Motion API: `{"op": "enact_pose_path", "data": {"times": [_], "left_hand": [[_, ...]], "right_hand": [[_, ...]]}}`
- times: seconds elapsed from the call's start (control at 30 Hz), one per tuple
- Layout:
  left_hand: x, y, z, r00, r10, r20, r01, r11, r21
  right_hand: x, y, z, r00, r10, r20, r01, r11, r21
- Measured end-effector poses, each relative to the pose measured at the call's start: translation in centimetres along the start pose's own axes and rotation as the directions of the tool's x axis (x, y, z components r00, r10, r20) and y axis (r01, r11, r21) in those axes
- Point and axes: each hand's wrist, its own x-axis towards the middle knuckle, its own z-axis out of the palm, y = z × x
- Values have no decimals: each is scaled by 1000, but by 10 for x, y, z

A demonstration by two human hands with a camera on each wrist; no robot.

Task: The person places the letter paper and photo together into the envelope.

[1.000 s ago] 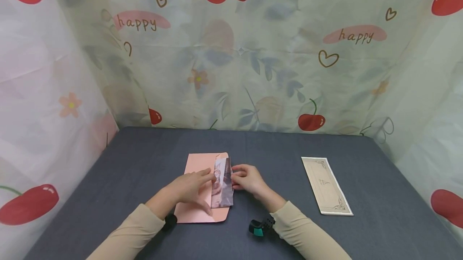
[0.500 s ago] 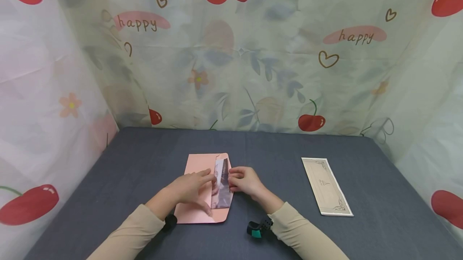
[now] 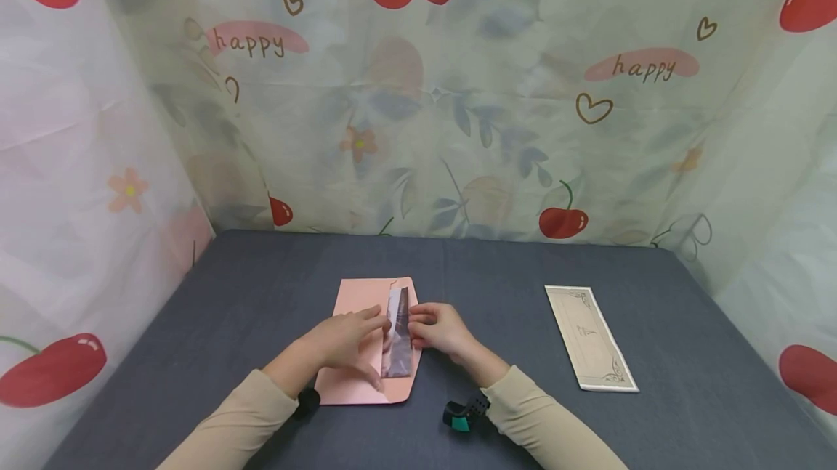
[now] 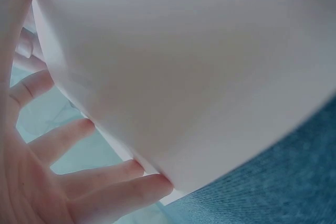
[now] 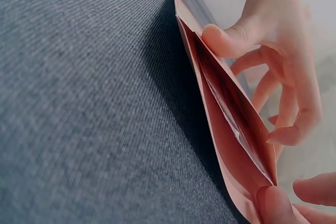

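On the dark tabletop [image 3: 497,288], just left of centre, a pink envelope [image 3: 356,296] lies flat with its mouth and flap facing right. A photo [image 3: 399,354] is partly in it: a narrow strip shows over the flap, between the front panel's edge and the person's right hand, and the left part is hidden under the panel. Near the top of the panel's edge is a small notch.

The left hand [image 3: 346,343] rests on the panel, its fingers spread and its thumb well apart from them; in the right wrist view the thumb and a fingertip touch the edge of the mouth, which gapes enough to show pale paper edges inside. The left wrist view is filled mostly by a blurred pale sheet, spread fingertips along its edge.

The right hand [image 3: 445,328] has bent fingers, their tips at the photo's right edge; I cannot tell whether they pinch it or only press.

Well to the right lies a long beige card [image 3: 591,339] with scrollwork corners, slightly slanted. Both arms wear beige sleeves [image 3: 549,415]. Behind hangs a curtain [image 3: 431,165] printed with cherries, leaves and "happy".
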Motion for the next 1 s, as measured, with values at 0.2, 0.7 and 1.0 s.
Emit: {"op": "enact_pose_path", "data": {"times": [0.2, 0.7, 1.0], "left_hand": [[0, 0, 0, 1000, -9, 7, 9, 1000, -6], [0, 0, 1, 1000, 6, -5, -6, 1000, -27], [-1, 0, 1, 1000, 21, -15, -21, 1000, -6]], "right_hand": [[1, 1, 2, 1000, 8, 11, -8, 1000, 1], [2, -1, 6, 999, 27, 27, -27, 1000, 7], [4, 0, 10, 999, 27, 38, -27, 1000, 15]]}}
